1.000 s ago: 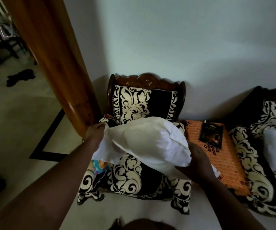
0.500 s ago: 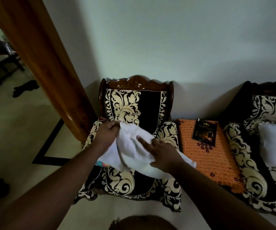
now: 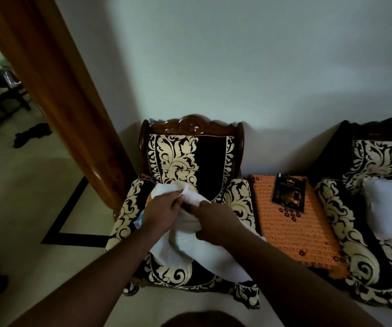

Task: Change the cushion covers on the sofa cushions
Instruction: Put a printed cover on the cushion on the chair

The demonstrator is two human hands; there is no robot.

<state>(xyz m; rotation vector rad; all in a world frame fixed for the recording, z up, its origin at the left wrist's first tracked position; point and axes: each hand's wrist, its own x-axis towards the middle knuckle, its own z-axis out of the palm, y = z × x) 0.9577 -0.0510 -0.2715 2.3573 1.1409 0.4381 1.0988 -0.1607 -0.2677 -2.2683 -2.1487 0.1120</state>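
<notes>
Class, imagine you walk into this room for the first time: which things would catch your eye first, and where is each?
First, the white cushion at the centre, over the seat of the black-and-cream armchair, gripped by the left hand and the right hand. Next, the orange table cover just right of the chair, with a dark booklet on it. Then the wooden pillar slanting down the left.

right hand (image 3: 216, 220) now presses white cushion (image 3: 185, 246) beside left hand (image 3: 164, 213)
</notes>
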